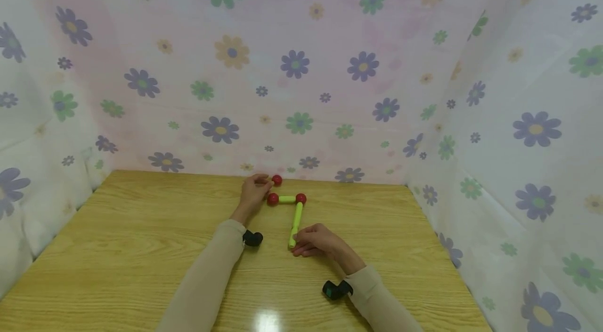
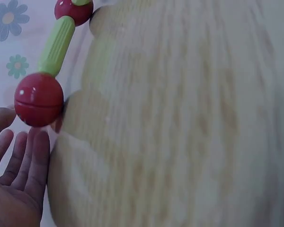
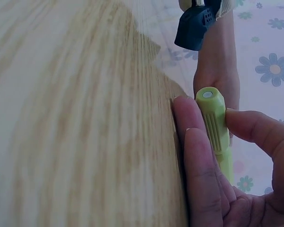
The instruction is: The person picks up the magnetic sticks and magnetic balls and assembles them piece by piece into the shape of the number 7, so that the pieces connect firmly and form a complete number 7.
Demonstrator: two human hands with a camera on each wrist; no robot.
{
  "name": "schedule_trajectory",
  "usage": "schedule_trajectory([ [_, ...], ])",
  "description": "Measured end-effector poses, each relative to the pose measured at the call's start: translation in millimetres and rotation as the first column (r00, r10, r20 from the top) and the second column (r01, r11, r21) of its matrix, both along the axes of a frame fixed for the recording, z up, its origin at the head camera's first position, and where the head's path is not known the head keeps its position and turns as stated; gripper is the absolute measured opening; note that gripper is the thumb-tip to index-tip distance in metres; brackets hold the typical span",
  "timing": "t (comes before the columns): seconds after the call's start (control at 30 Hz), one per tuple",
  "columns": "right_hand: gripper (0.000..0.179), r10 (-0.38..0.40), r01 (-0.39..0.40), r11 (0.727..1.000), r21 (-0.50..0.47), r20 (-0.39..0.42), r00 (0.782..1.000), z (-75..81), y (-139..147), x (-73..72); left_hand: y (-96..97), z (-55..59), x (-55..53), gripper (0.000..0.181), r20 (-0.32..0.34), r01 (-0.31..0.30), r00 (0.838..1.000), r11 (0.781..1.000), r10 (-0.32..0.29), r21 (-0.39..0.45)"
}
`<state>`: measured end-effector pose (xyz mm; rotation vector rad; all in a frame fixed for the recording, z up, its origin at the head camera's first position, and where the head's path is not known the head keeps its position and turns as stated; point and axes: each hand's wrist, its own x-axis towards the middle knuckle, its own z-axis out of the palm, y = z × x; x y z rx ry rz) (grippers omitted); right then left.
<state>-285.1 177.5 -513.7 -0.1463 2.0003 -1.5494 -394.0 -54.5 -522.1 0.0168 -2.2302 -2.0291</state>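
Note:
My left hand (image 1: 254, 195) is beside a loose red ball (image 1: 277, 180) near the table's far edge, its fingertips close to it; whether they touch cannot be told. In the left wrist view its fingers look extended behind a nearer red ball (image 2: 39, 99), which mostly hides the loose one. That nearer ball joins a short green rod (image 1: 287, 199) to a corner red ball (image 1: 301, 198). From the corner, green rods (image 1: 298, 214) run end to end toward me. My right hand (image 1: 322, 242) pinches the near green rod (image 3: 213, 120) between thumb and fingers; a silvery disc marks its end.
The wood-grain table (image 1: 141, 248) carries the pieces. A flower-patterned cloth (image 1: 292, 23) rises behind and at both sides. Black wrist cameras (image 1: 253, 239) sit on both wrists, over light sleeves.

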Motion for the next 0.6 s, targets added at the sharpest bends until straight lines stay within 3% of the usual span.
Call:
schedule_trajectory([
  [0.33,0.032,0.002,-0.002,1.0,0.012,-0.004,1.0,2.8,-1.1,0.2,11.6,9.6,-6.1,0.032,-0.056,0.003,0.998,0.992,-0.011,-0.129],
  [0.6,0.03,0.007,-0.007,1.0,0.006,-0.003,1.0,0.6,-0.6,-0.2,15.7,11.4,-13.0,0.033,-0.095,0.049,0.993,0.961,-0.077,-0.271],
])
